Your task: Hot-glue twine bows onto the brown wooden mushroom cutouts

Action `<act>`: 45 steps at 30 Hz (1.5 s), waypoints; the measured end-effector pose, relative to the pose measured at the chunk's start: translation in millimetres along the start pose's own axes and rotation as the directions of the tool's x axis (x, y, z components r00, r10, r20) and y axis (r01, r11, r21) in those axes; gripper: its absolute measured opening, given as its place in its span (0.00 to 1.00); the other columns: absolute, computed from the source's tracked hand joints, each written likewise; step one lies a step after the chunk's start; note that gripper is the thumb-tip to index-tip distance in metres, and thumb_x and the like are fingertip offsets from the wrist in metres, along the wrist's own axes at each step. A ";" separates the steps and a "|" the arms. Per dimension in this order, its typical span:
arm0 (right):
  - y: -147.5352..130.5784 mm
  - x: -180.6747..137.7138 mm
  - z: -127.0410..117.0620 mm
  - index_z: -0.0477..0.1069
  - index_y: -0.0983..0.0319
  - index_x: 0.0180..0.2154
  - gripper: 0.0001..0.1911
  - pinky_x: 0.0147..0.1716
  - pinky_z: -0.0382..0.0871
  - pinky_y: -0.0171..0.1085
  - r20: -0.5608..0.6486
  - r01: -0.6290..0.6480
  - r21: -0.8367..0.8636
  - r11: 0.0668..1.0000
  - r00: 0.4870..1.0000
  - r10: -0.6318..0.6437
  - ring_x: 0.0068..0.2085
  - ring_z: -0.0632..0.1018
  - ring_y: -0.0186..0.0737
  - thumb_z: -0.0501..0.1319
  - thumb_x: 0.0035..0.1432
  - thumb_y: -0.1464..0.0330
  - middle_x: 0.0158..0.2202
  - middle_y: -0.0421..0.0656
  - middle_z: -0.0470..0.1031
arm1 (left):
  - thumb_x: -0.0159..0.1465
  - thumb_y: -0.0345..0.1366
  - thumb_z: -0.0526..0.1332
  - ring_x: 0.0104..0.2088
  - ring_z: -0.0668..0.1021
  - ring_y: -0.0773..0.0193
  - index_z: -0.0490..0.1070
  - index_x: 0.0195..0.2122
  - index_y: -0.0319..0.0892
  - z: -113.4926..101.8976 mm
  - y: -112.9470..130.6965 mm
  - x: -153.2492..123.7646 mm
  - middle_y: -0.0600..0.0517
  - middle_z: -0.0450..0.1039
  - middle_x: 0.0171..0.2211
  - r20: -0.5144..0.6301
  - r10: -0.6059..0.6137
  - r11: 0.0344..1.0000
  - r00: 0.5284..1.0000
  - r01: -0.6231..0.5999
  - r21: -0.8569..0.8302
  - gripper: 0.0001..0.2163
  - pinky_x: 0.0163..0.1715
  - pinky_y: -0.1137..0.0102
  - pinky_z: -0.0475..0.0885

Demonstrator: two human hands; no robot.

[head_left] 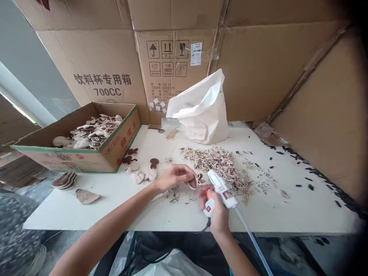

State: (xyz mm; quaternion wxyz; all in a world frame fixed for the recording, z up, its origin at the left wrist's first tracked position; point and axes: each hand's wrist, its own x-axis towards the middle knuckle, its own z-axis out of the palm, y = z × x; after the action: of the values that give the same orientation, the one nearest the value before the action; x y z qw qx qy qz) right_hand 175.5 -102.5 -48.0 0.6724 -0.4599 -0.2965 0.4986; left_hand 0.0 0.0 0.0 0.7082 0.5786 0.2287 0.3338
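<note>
Between the fingertips of my left hand [176, 176] is a small brown felt piece [193, 183] with a pale cord loop on it. My right hand [217, 209] is wrapped round a white glue gun [220, 186], whose nozzle end points up and left, close to the felt piece. A long clear glue stick [253, 237] runs out of the gun's back. Behind the gun lies a heap of pale cord loops [218, 163]. Left of my left hand, several cream felt pieces [139, 176] and brown felt pieces [154, 163] lie on the table.
At the left stands an open cardboard box [115, 153] full of felt pieces. A white bag [205, 115] stands at the back before cardboard walls [258, 69]. Small black pieces [310, 187] are scattered on the right of the white table [115, 214]. A stack of brown pieces [64, 180] sits front left.
</note>
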 end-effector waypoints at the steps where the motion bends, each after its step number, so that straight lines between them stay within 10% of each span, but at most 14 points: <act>1: -0.7 -0.3 0.8 0.73 0.60 0.37 0.16 0.16 0.56 0.30 -0.017 0.006 -0.014 1.000 1.000 -0.007 0.16 0.68 0.30 0.67 0.60 0.54 0.26 0.41 0.78 | 0.63 0.41 0.73 0.35 0.83 0.61 0.79 0.41 0.33 1.5 -0.7 0.0 0.44 0.82 0.35 0.021 -0.015 1.000 1.000 0.015 -0.001 0.15 0.40 0.65 0.79; 14: -7.4 1.2 9.7 0.72 0.59 0.35 0.21 0.17 0.57 0.30 -0.160 -0.048 -0.114 0.992 0.987 0.029 0.17 0.67 0.31 0.76 0.50 0.54 0.18 0.34 0.70 | 0.69 0.41 0.66 0.34 0.79 0.64 0.77 0.44 0.36 -0.1 -1.5 -1.0 0.45 0.80 0.37 0.107 -0.060 0.982 0.992 0.039 0.186 0.12 0.36 0.69 0.73; 20: -5.8 5.8 8.7 0.72 0.59 0.35 0.18 0.18 0.59 0.30 -0.188 -0.052 -0.041 0.998 0.981 0.044 0.16 0.67 0.33 0.74 0.53 0.56 0.13 0.34 0.68 | 0.59 0.25 0.62 0.28 0.71 0.68 0.80 0.38 0.39 -4.5 -1.8 -2.9 0.50 0.80 0.33 0.185 0.106 0.692 0.977 -0.206 0.692 0.09 0.30 0.72 0.64; 32: -9.6 1.2 9.3 0.70 0.58 0.33 0.19 0.19 0.60 0.31 -0.165 -0.071 -0.049 0.996 0.984 0.062 0.17 0.68 0.33 0.75 0.51 0.55 0.14 0.34 0.68 | 0.54 0.42 0.77 0.31 0.73 0.65 0.79 0.33 0.41 -13.9 -0.6 -5.2 0.51 0.77 0.34 0.421 -0.072 0.608 0.904 -0.295 0.737 0.13 0.32 0.70 0.65; 45: -6.8 3.8 9.5 0.70 0.59 0.34 0.18 0.20 0.60 0.31 -0.170 -0.079 -0.029 0.996 0.983 0.073 0.18 0.68 0.33 0.75 0.51 0.57 0.15 0.34 0.69 | 0.63 0.29 0.68 0.35 0.75 0.65 0.80 0.37 0.41 -7.0 3.4 -6.5 0.49 0.79 0.37 0.478 -0.160 0.715 0.864 -0.232 0.660 0.03 0.34 0.71 0.68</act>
State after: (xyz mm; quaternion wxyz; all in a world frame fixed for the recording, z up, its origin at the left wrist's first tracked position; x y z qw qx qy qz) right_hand 171.3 -96.3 -38.3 0.6672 -0.5235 -0.2294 0.4778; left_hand -10.0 0.3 1.3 0.4639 0.8727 0.1332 0.0741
